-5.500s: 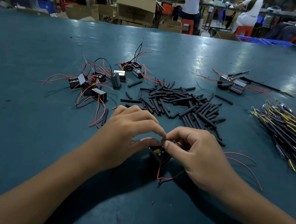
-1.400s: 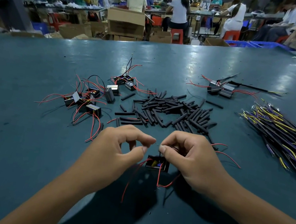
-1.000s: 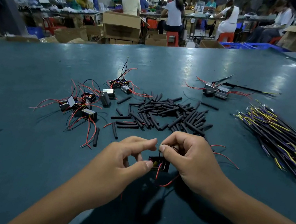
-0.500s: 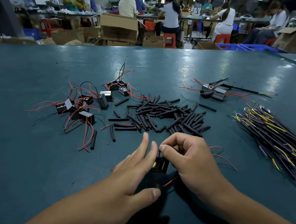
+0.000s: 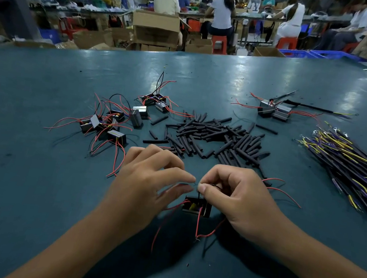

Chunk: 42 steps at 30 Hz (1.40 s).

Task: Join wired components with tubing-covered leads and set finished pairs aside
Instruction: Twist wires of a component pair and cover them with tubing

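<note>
A: Two hands meet above the teal table point(image 5: 27, 187). The left hand point(image 5: 147, 185) has thumb and forefinger pressed together at a fine lead; the right hand point(image 5: 238, 197) pinches the other end of the same lead, its remaining fingers curled in.

B: What are they joining?

A: Hard to say. The join sits between the fingertips and is too thin and blurred to read. Just below it lies a small black component point(image 5: 196, 208), partly covered by the right thumb, with red wires point(image 5: 198, 226) trailing toward the person.

B: And the tubing?

A: A loose heap of black tubing pieces point(image 5: 215, 139) lies beyond the hands. Left of it is a cluster of wired components point(image 5: 108, 123), tangled so that a count is uncertain. Far right, a joined pair point(image 5: 274, 110) rests apart from the rest.

B: Anything cut off?

A: The bundle of yellow and purple leads point(image 5: 352, 168) runs past the right edge.
</note>
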Motion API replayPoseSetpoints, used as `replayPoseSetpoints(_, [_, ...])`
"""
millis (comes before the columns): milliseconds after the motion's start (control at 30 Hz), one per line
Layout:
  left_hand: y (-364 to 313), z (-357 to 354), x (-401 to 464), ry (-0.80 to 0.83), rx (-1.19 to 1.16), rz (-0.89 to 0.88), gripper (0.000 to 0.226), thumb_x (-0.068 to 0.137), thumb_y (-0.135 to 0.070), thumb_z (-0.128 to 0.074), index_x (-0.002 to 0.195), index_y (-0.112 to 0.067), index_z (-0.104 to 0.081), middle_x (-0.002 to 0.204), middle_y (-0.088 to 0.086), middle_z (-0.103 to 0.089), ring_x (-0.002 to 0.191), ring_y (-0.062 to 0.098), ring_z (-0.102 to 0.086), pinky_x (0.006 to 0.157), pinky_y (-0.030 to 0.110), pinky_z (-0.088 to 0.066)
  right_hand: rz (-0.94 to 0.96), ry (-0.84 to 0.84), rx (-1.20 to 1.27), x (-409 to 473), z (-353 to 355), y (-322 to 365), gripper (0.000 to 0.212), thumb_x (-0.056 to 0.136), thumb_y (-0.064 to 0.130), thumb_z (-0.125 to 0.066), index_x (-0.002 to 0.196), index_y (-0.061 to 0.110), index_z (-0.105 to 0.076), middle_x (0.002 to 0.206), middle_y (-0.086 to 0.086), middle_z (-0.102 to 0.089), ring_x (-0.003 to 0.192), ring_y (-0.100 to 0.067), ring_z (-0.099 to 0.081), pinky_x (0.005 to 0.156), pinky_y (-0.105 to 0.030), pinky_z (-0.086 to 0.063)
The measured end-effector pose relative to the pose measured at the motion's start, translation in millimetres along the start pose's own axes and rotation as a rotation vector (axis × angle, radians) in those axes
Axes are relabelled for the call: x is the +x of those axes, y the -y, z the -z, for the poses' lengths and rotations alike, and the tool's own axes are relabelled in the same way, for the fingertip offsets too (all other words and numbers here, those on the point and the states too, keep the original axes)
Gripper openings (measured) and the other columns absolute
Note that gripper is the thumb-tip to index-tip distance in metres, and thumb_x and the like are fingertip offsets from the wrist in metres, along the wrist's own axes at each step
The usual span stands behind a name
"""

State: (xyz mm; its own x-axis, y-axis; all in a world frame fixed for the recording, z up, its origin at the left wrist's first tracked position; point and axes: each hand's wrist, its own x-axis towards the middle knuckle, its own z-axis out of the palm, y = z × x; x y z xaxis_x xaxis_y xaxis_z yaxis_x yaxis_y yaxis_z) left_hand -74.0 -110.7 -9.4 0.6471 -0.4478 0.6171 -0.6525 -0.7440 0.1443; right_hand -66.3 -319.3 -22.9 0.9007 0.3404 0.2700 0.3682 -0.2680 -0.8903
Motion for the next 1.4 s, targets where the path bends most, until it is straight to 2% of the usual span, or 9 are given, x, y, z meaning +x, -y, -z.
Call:
replayPoseSetpoints(133, [2.0, -1.7, 0.2, -0.024, 0.055, -0.087, 0.02, 0.094, -0.036, -0.062, 0.092, -0.024, -0.078, 0.092, -0.008, -0.068, 0.085, 0.02, -0.062, 0.076, 0.039, -0.04, 0.015, 0.005, 0.004, -1.3, -0.1, 1.9, 0.015, 0.09, 0.013, -0.072, 0.076, 0.017, -0.069, 0.064, -0.008, -0.062, 0.057, -0.012, -0.05, 0.055, -0.038, -0.043])
replayPoseSetpoints(367, [-3.1, -3.1, -0.4, 0.011, 0.056, -0.084, 0.022, 0.099, -0.032, -0.054, 0.088, -0.023, -0.071, 0.088, -0.01, -0.064, 0.081, 0.018, -0.058, 0.075, 0.036, -0.037, 0.031, 0.011, -0.016, -2.7, -1.4, 0.4, 0.016, 0.089, 0.012, -0.071, 0.075, 0.018, -0.068, 0.06, 0.0, -0.058, 0.056, -0.006, -0.047, 0.055, -0.024, -0.04])
replayPoseSetpoints(667, [-20.9, -5.2, 1.4, 0.259, -1.103, 0.773, 0.032, 0.094, -0.01, -0.055, 0.065, -0.018, -0.066, 0.055, -0.007, -0.052, 0.051, 0.005, -0.042, 0.05, 0.012, -0.036, 0.16, -0.011, -0.102, -8.2, -5.0, 5.1, 0.011, 0.086, 0.016, -0.067, 0.075, 0.014, -0.066, 0.059, -0.007, -0.057, 0.053, -0.021, -0.048, 0.052, -0.034, -0.041])
replayPoseSetpoints(833, [-4.5, 3.8, -1.3, 0.11, -0.496, 0.326, 0.003, 0.091, -0.028, -0.067, 0.093, -0.029, -0.069, 0.081, -0.016, -0.063, 0.074, 0.007, -0.056, 0.07, 0.012, -0.039, 0.084, -0.032, -0.043, -3.7, 0.2, 2.1, 0.016, 0.089, 0.009, -0.07, 0.074, 0.014, -0.067, 0.063, -0.014, -0.059, 0.059, -0.031, -0.052, 0.057, -0.04, -0.044])
replayPoseSetpoints(900, [-0.7, 5.4, -1.0, 0.055, -0.299, 0.131, 0.014, 0.088, -0.033, -0.068, 0.1, -0.027, -0.07, 0.09, -0.015, -0.062, 0.082, 0.01, -0.057, 0.078, 0.027, -0.044, 0.072, -0.028, -0.041, -2.8, 0.7, 2.2, 0.016, 0.09, 0.009, -0.071, 0.075, 0.013, -0.067, 0.065, -0.016, -0.06, 0.061, -0.033, -0.054, 0.058, -0.042, -0.044])
replayPoseSetpoints(967, [0.6, 4.0, -0.5, 0.021, -0.175, 0.019, 0.018, 0.088, -0.036, -0.066, 0.097, -0.023, -0.074, 0.093, -0.011, -0.063, 0.085, 0.013, -0.058, 0.074, 0.042, -0.045, 0.062, -0.016, -0.038, -2.8, 0.3, 2.6, 0.015, 0.09, 0.01, -0.071, 0.076, 0.014, -0.068, 0.066, -0.015, -0.062, 0.063, -0.034, -0.055, 0.059, -0.042, -0.045])
replayPoseSetpoints(1100, [3.0, 0.8, 0.3, -0.012, -0.04, -0.093, 0.019, 0.093, -0.035, -0.063, 0.091, -0.02, -0.075, 0.09, -0.007, -0.065, 0.08, 0.017, -0.058, 0.067, 0.042, -0.042, 0.059, -0.006, -0.034, -3.6, -0.3, 3.6, 0.015, 0.09, 0.011, -0.071, 0.076, 0.015, -0.068, 0.066, -0.013, -0.062, 0.062, -0.032, -0.056, 0.059, -0.041, -0.046])
replayPoseSetpoints(1300, [-5.3, -2.5, -0.8, 0.061, -0.146, 0.036, 0.015, 0.096, -0.031, -0.059, 0.088, -0.022, -0.067, 0.086, -0.014, -0.059, 0.079, 0.008, -0.052, 0.072, 0.03, -0.039, 0.067, -0.005, -0.038, -5.0, -1.0, 4.6, 0.015, 0.09, 0.01, -0.071, 0.076, 0.014, -0.068, 0.064, -0.012, -0.061, 0.058, -0.027, -0.052, 0.056, -0.037, -0.044])
replayPoseSetpoints(1400, [-10.6, -4.0, -1.3, 0.16, -0.709, 0.441, 0.014, 0.093, -0.025, -0.067, 0.079, -0.021, -0.067, 0.068, -0.017, -0.057, 0.062, 0.001, -0.048, 0.06, 0.015, -0.037, 0.076, -0.011, -0.038, -5.5, -1.8, 5.3, 0.016, 0.089, 0.008, -0.071, 0.075, 0.012, -0.067, 0.063, -0.011, -0.06, 0.055, -0.019, -0.05, 0.055, -0.034, -0.042])
